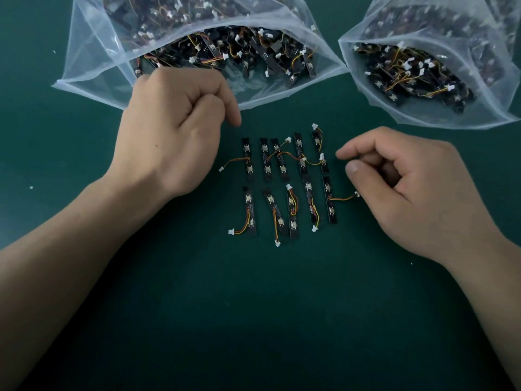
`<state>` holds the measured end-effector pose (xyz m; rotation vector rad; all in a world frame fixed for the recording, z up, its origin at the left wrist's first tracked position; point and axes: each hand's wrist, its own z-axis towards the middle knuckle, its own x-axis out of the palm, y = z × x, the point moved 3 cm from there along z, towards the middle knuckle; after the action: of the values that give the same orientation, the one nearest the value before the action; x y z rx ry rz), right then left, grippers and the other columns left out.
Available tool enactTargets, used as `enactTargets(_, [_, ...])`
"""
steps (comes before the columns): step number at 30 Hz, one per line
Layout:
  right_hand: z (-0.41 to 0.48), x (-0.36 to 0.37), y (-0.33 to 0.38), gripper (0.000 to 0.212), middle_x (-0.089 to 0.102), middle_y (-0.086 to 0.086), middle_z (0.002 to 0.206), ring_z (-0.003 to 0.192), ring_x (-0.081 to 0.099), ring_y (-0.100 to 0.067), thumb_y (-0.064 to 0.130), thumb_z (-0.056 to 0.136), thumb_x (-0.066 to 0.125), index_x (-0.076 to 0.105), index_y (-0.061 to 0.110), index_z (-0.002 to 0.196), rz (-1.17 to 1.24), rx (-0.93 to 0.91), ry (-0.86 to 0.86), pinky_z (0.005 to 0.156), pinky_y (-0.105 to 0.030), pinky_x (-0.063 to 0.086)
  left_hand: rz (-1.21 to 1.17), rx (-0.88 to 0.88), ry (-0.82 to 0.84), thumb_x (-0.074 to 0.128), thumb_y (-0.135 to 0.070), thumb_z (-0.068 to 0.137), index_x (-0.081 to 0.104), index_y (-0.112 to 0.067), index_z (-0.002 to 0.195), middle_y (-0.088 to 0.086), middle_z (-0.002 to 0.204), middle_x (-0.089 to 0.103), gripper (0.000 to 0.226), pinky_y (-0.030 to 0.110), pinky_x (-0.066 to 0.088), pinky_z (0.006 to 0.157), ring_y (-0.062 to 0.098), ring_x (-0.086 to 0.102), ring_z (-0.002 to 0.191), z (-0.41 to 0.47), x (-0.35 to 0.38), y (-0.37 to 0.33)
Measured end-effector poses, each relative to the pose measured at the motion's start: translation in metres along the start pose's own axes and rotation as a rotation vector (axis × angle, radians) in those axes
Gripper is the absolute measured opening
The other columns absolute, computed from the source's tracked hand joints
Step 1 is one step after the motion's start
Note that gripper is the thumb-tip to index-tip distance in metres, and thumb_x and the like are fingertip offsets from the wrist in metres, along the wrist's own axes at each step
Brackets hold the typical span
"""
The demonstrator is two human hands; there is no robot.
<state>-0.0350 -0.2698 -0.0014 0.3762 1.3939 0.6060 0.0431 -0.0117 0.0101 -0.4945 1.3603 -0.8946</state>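
Ten wired strips (308,188) laid in two rows on the bench (253,306), centre of frame.
Left grip (174,122) curled tight, holds nothing, forefinger tip at the top row's left end. Right grip (400,179) curled, also holds nothing, just right of the rows. Open bag (98,52) upper centre, second bag (423,32) upper right.

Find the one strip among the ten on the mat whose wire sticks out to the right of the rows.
The rightmost strip in the nearer row: its wire runs right, its white plug ending beside the right hand.
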Motion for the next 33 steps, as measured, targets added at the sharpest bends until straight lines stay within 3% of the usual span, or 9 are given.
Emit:
enactTargets(7, [0.000, 0.000, 0.002, 0.016, 0.063, 0.019, 0.074, 0.068, 0.057, -0.003, 0.030, 0.094, 0.061, 0.073, 0.030, 0.105, -0.006, 0.009, 0.002, 0.063, -0.033, 0.044, 0.093, 0.018, 0.023, 0.044, -0.014, 0.077, 0.057, -0.010, 0.060, 0.005, 0.055, 0.051, 0.022, 0.033, 0.040, 0.055, 0.023, 0.047, 0.055, -0.002, -0.002, -0.005])
enactTargets(16, [0.001, -0.001, 0.004, 0.015, 0.061, 0.017, 0.071, 0.067, 0.054, 0.000, 0.030, 0.094, 0.062, 0.074, 0.029, 0.102, -0.024, 0.009, 0.009, 0.063, -0.031, 0.041, 0.173, 0.071, 0.067, 0.038, -0.017, 0.076, 0.036, -0.004, 0.057, 0.009, 0.052, 0.029, 0.023, 0.051, 0.043, 0.055, 0.033, 0.029, 0.057, -0.003, -0.002, -0.014])
enactTargets(23, [0.001, 0.000, 0.005, 0.014, 0.060, 0.014, 0.069, 0.067, 0.054, -0.001, 0.030, 0.094, 0.063, 0.074, 0.029, 0.101, -0.045, 0.004, 0.012, 0.061, -0.029, 0.039, 0.291, 0.090, 0.084, 0.038, -0.018, 0.074, 0.026, -0.012, 0.055, 0.006, 0.054, 0.021, 0.022, 0.039, 0.032, 0.051, 0.025, 0.019, 0.057, -0.002, 0.000, -0.012])
enactTargets(27, [0.001, 0.000, 0.005, 0.012, 0.059, 0.013, 0.069, 0.067, 0.054, -0.002, 0.029, 0.094, 0.062, 0.073, 0.029, 0.100, -0.057, -0.001, 0.007, 0.062, -0.031, 0.043, 0.393, 0.088, 0.071, 0.038, -0.021, 0.073, 0.029, -0.010, 0.055, 0.014, 0.054, 0.025, 0.023, 0.030, 0.024, 0.053, 0.027, 0.020, 0.056, -0.001, 0.002, -0.010])
enactTargets(33, [0.001, 0.001, 0.004, 0.012, 0.058, 0.013, 0.068, 0.068, 0.055, -0.004, 0.030, 0.095, 0.062, 0.073, 0.030, 0.101, -0.055, -0.010, 0.013, 0.061, -0.029, 0.042, 0.458, 0.115, 0.075, 0.037, -0.023, 0.073, 0.040, -0.007, 0.053, 0.013, 0.050, 0.029, 0.026, 0.028, 0.025, 0.053, 0.035, 0.026, 0.051, -0.002, 0.002, -0.008])
